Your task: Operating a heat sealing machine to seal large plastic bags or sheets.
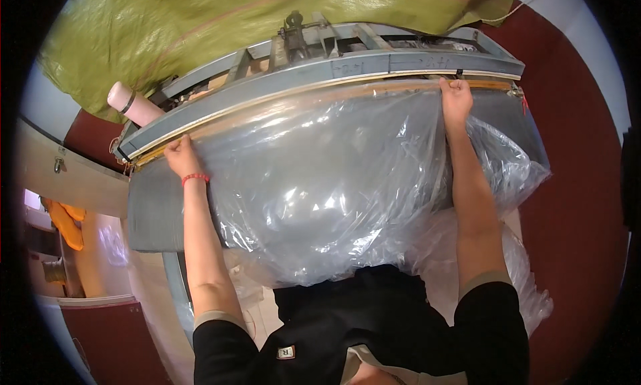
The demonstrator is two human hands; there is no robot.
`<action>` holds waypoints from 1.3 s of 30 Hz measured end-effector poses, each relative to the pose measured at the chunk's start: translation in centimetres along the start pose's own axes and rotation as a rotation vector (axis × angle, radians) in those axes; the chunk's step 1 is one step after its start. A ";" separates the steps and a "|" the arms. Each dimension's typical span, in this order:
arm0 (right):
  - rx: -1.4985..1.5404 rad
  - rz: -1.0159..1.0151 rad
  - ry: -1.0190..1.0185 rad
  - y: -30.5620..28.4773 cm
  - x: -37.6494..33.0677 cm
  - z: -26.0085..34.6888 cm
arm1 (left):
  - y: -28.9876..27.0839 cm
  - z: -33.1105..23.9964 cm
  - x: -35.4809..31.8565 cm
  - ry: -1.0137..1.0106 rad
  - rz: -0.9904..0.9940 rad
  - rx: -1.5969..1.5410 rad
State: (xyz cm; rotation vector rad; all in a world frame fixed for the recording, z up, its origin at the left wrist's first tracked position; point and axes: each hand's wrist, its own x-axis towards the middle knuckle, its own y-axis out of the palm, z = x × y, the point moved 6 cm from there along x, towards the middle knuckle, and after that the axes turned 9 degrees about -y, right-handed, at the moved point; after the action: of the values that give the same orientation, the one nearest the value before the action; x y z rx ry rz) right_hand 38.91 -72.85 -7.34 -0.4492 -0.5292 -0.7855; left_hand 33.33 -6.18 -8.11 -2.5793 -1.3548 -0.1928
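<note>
Clamping a clear plastic sheet (pixel 327 158) with left hand (pixel 183 157) at nine o'clock and right hand (pixel 457 103) at two. Obscuring grey panel (pixel 157 208) beneath with creases and glare.

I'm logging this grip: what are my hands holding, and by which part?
Left hand and right hand pinch the clear plastic sheet along its far edge, beside the grey metal frame.

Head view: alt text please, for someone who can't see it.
A person's left hand and right hand grip the far edge of a clear plastic sheet, draped over a dark grey surface beside a grey metal beam. Beyond are a pink roll, at left, and a yellow-green tarp.
</note>
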 end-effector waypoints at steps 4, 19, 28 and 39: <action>0.281 0.044 0.090 0.4 -0.3 0.8 | -1.5 1.2 1.6 0.035 -0.238 -0.078; 0.075 0.359 -0.091 -5.3 -3.6 7.4 | -5.5 -2.9 -9.8 0.552 0.146 0.776; -0.311 1.220 -0.029 -23.0 -18.1 3.1 | -4.1 -8.4 -15.4 0.729 0.359 0.484; 0.193 1.198 -0.475 -2.3 -17.1 25.7 | -5.1 -14.4 -24.3 0.942 0.421 0.349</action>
State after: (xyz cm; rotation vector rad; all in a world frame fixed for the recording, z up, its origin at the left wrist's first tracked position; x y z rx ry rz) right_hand 19.92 -50.64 2.89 -0.6638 -0.6428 0.5341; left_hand 15.17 -26.32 1.22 -1.9579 -0.4429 -0.8642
